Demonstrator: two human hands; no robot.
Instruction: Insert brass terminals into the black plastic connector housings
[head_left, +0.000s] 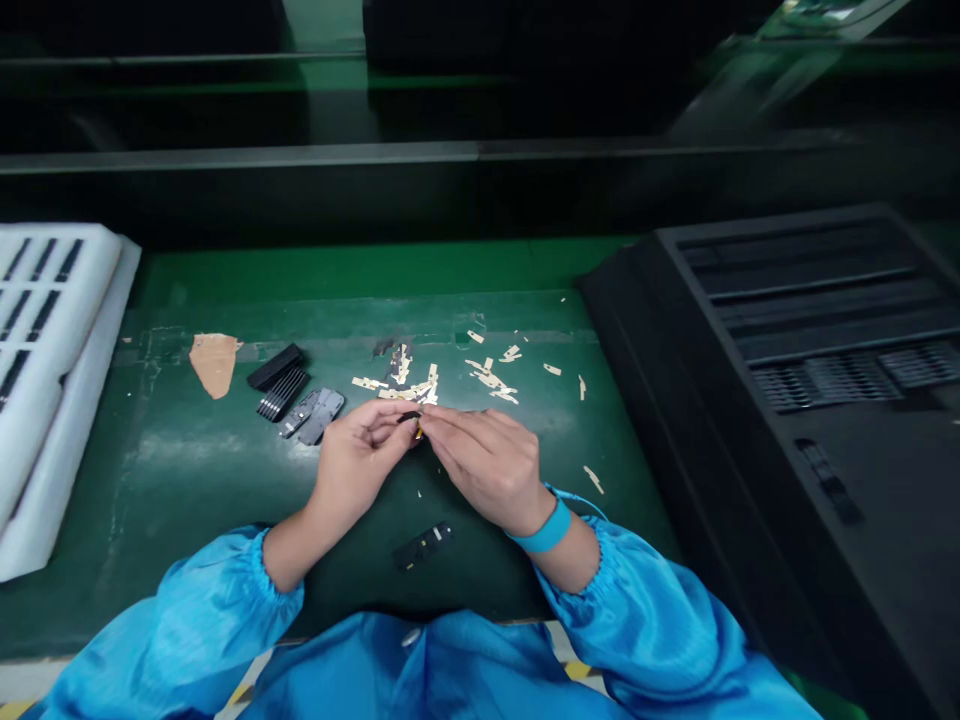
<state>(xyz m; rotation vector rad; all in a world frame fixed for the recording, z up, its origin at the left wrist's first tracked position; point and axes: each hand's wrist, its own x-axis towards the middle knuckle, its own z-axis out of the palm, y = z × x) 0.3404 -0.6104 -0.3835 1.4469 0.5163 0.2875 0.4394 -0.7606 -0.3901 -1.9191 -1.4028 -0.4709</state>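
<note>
My left hand (360,455) and my right hand (487,460) meet over the green mat (187,470), fingertips pinched together on a small dark part (411,420) with a yellowish bit at its edge. Both wrists come out of blue sleeves, and a blue wrist strap (546,532) sits on the right one. A flat black part (424,546) lies on the mat just below my hands. Several small tan backing strips (491,378) are scattered beyond my fingers.
Black parts (279,380) and grey parts (315,414) lie to the left of my hands, beside a tan paper scrap (214,362). White foam trays (45,360) stand at the far left. Black plastic trays (825,400) fill the right. A dark conveyor (480,190) runs behind.
</note>
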